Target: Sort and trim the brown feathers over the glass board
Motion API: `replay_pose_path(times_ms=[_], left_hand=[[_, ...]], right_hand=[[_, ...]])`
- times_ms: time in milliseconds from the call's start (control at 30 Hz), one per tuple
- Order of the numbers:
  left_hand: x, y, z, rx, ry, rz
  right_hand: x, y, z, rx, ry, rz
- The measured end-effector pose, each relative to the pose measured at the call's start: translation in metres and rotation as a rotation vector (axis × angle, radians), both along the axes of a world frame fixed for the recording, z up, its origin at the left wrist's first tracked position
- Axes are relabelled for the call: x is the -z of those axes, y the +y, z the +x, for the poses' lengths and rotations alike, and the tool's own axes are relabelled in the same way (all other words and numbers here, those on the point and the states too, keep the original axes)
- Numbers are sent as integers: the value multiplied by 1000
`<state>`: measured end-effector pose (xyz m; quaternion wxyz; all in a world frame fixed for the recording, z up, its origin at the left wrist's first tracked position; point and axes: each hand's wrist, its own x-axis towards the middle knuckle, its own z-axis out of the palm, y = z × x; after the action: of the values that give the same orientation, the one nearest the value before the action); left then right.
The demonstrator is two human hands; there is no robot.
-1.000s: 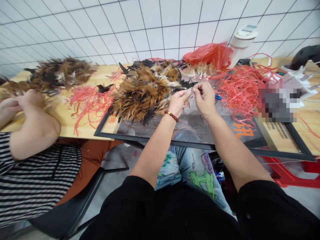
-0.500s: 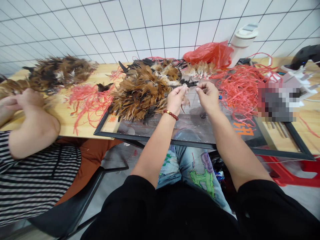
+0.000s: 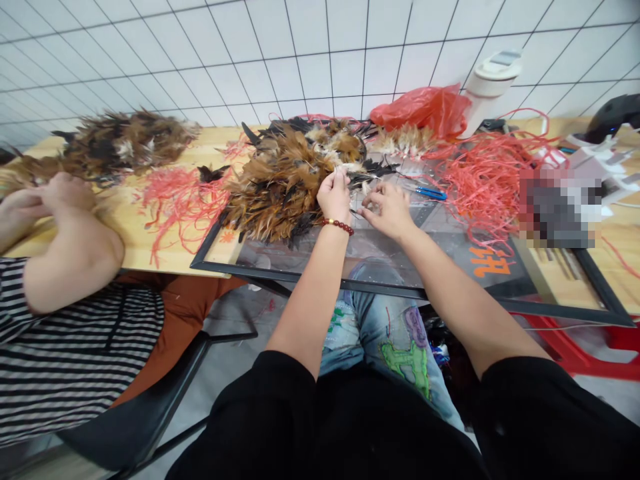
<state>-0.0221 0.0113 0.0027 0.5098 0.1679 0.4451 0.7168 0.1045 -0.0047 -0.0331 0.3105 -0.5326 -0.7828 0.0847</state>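
Beside the big pile of brown feathers (image 3: 280,180), my left hand (image 3: 335,197) is closed in a pinch. Something small and pale shows at its fingertips, too small to name. My right hand (image 3: 390,208) is just to the right, over the dark clear-topped board (image 3: 320,257), its fingers bent and thumb apart. Loose black and white feathers (image 3: 373,168) lie just beyond both hands. A blue-handled tool (image 3: 431,193) lies to the right of my right hand; its working end is unclear.
Shredded pink strips (image 3: 485,173) lie to the right, more (image 3: 183,200) to the left. A red plastic bag (image 3: 423,110) and white tumbler (image 3: 487,93) stand against the wall. A co-worker's hands (image 3: 63,193) are at the left, near another feather pile (image 3: 130,143).
My left hand has shifted slightly left, towards the feather pile. My right hand has come left and down, its fingers now more spread, and the blue-handled tool shows more fully.
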Motion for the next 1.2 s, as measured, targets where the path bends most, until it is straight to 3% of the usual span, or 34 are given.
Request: replay_pose_path(times_ms=[133, 333, 433, 567, 700, 933, 1200], left_hand=[[-2, -1, 0, 22, 12, -6], [-9, -11, 4, 185, 35, -66], [-10, -16, 5, 332, 1, -47], [-11, -18, 2, 544, -150, -102], [-13, -21, 4, 629, -185, -127], [-13, -25, 17, 540, 93, -111], [-12, -24, 17, 488, 144, -51]], right_hand=[[6, 12, 7, 80, 83, -87], [5, 34, 24, 37, 831, -148], [-3, 33, 25, -22, 1054, -216], [-14, 25, 24, -84, 1160, -291], [-17, 20, 22, -155, 1222, -389], [-11, 29, 24, -76, 1249, -374], [-8, 26, 20, -19, 1245, -529]])
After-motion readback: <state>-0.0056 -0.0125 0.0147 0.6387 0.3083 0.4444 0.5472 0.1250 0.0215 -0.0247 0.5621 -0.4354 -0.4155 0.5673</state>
